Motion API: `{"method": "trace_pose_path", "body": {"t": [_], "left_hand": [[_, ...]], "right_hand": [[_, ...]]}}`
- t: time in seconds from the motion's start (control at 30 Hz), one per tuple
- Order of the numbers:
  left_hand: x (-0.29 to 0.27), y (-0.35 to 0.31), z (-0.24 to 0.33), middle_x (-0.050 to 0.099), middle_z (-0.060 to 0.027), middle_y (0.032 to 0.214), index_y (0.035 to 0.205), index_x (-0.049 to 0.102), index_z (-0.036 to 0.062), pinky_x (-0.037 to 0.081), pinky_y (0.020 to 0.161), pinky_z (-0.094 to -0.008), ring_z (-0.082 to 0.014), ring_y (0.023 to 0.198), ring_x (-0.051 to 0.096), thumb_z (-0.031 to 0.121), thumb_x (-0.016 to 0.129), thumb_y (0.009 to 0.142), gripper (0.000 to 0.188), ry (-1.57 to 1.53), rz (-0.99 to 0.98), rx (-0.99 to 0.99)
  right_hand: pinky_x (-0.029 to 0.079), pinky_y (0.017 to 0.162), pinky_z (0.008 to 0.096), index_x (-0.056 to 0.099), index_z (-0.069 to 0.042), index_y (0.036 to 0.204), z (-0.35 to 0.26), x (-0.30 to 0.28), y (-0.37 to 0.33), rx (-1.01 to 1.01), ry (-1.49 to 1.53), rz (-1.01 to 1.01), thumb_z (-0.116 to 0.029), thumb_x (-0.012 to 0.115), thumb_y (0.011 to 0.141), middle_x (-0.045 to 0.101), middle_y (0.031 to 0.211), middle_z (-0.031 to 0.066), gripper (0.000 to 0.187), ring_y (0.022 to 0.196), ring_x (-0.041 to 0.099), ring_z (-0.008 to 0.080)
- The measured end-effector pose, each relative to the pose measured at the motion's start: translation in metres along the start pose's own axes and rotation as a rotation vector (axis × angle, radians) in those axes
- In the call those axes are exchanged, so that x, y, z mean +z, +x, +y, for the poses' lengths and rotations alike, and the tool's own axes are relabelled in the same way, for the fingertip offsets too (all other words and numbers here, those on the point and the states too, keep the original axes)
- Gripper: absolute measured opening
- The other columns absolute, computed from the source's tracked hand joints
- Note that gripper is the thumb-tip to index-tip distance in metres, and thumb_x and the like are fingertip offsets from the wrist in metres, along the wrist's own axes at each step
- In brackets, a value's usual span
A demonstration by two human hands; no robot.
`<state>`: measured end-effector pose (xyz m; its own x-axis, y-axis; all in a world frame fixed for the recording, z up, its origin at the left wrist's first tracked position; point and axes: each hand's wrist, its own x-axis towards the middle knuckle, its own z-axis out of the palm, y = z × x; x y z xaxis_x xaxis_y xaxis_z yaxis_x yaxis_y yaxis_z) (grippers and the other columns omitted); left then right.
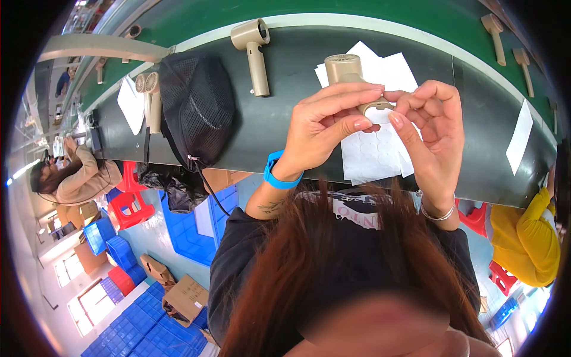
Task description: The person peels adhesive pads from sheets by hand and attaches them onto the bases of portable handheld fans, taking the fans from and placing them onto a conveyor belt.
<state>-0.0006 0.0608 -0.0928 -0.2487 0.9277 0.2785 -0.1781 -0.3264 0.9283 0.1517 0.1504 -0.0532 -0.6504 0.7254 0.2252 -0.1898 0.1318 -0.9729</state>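
My left hand (324,122), with a blue wristband, is closed round the handle of a gold-beige handheld fan (343,66). The fan's round head points away over the table, and the handle's end faces me. A white rounded sticker (376,114) shows at that end. My right hand (433,128) has its thumb and forefinger pinched at the sticker's edge, the other fingers curled. Exactly how far the sticker lies on the handle is hidden by my fingers. Under my hands lie white sticker sheets (372,156) with round outlines.
Another handheld fan (257,62) lies beyond a black mesh bag (199,107) on the dark table (285,156). More fans (153,104) lie at the left, others (495,38) on the green belt (404,27). A co-worker in yellow (529,238) sits right, another (83,172) far left.
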Motion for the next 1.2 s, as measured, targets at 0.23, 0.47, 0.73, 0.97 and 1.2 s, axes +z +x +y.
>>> {"method": "trace_pose_path", "body": {"t": [0.23,0.47,0.73,0.97,1.2], "left_hand": [[0.001,0.0,-0.001,0.054,-0.0207,0.122,0.115,0.06,-0.0038,0.059,0.076,-0.037,-0.0275,0.103,0.06,0.006,0.062,0.087,0.03,-0.001,0.011,0.002],[0.008,-0.001,0.004,0.055,-0.0199,0.121,0.115,0.061,-0.0044,0.058,0.078,-0.0369,-0.0262,0.103,0.059,0.003,0.06,0.088,0.028,-0.023,0.045,-0.015],[0.019,-0.003,0.005,0.057,-0.016,0.118,0.111,0.062,-0.0056,0.058,0.081,-0.0311,-0.0205,0.098,0.062,-0.01,0.058,0.084,0.028,-0.045,0.154,-0.049],[0.025,-0.004,0.002,0.058,-0.015,0.116,0.109,0.062,-0.0056,0.058,0.079,-0.0287,-0.0176,0.094,0.063,-0.011,0.058,0.083,0.027,-0.04,0.169,-0.054],[0.024,-0.005,-0.001,0.057,-0.0166,0.117,0.11,0.062,-0.005,0.058,0.077,-0.0308,-0.0201,0.098,0.061,-0.01,0.058,0.083,0.028,-0.006,0.142,-0.045]], "right_hand": [[0.05,0.086,0.0313,0.041,-0.002,0.107,0.001,0.001,0.0,-0.009,-0.023,0.016,0.009,0.06,0.082,0.055,0.092,0.0069,0.033,0.091,0.06,0.0151],[0.051,0.086,0.0306,0.041,-0.002,0.106,-0.001,0.002,-0.001,-0.026,-0.083,0.036,0.009,0.061,0.081,0.055,0.091,0.0064,0.034,0.089,0.061,0.0143],[0.05,0.082,0.0286,0.042,-0.001,0.108,0.004,0.002,-0.002,-0.07,-0.188,0.06,0.007,0.062,0.078,0.056,0.088,0.0062,0.036,0.084,0.06,0.0129],[0.046,0.078,0.0273,0.043,-0.001,0.107,0.006,-0.002,-0.004,-0.115,-0.335,0.096,0.004,0.064,0.074,0.056,0.08,0.0049,0.039,0.076,0.058,0.0117],[0.041,0.087,0.0293,0.04,-0.003,0.111,-0.002,-0.002,-0.007,0.011,-0.337,0.073,0.007,0.06,0.077,0.055,0.077,0.0041,0.041,0.089,0.056,0.0142]]}}
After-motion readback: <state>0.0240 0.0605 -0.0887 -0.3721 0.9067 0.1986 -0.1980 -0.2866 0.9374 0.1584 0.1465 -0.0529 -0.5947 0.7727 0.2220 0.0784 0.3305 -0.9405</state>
